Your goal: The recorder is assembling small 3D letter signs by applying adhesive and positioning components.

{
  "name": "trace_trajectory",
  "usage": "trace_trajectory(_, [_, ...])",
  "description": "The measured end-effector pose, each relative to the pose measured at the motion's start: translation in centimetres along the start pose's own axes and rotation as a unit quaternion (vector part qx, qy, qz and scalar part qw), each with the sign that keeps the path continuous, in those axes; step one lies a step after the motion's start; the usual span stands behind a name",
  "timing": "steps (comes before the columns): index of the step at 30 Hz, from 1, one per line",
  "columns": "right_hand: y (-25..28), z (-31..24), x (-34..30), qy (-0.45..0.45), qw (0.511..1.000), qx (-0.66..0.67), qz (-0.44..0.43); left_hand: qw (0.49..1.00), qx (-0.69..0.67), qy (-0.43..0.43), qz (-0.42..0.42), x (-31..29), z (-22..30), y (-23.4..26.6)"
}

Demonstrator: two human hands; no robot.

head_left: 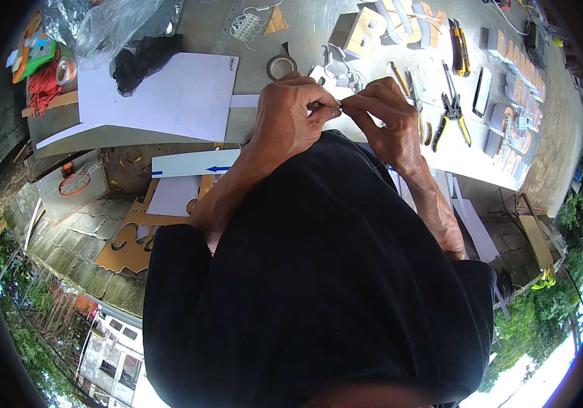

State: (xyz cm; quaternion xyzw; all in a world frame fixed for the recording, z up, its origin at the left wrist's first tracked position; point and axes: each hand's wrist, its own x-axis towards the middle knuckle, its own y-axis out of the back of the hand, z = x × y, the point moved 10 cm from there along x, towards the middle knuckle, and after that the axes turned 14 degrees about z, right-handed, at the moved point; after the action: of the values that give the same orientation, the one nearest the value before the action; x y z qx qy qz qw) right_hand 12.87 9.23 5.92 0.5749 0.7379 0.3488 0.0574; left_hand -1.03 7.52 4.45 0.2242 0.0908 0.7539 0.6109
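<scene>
My left hand [287, 115] and my right hand [388, 121] meet over the near edge of the table, each closed in a pinch. Fingertips nearly touch around something small and dark, too small to name. Just beyond them lies a white piece with thin wires [336, 80]. Left of that is a roll of dark tape [272, 69], its end lifted. To the right of my right hand rest a thin yellow cutter [399, 77] and black-and-yellow pliers [452, 114] with the handles apart.
Block letters [366, 34] stand at the back, with smaller letters [517, 81] along the right. A yellow utility knife [461, 47] lies between. At left are a white sheet [162, 98], plastic bags [115, 30] and a red cord bundle [45, 87]. Cut-out brown board [125, 234] is below the table edge.
</scene>
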Motion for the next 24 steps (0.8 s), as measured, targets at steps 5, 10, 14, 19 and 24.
trace_trajectory(5, [-0.6, 1.0, -0.2, -0.035, 0.998, 0.006, -0.046, 0.996, 0.058, -0.065, 0.002, -0.4, 0.6, -0.3])
trace_trajectory(10, [-1.5, 2.0, -0.6, -0.067, 0.993, 0.021, -0.097, 0.994, 0.063, -0.084, -0.004, -0.9, 0.7, -0.7])
trace_trajectory(14, [-1.7, 2.5, -1.3, -0.094, 0.987, 0.046, -0.118, 0.996, 0.038, -0.067, -0.052, -1.0, -0.1, -1.6])
trace_trajectory(19, [-1.9, 2.9, -1.4, -0.109, 0.982, 0.048, -0.143, 0.995, -0.018, -0.052, -0.085, -1.2, -1.0, -2.4])
trace_trajectory(24, [-2.3, 3.5, -1.5, -0.135, 0.972, 0.044, -0.184, 0.986, -0.079, -0.006, -0.144, -1.3, -1.8, -3.1])
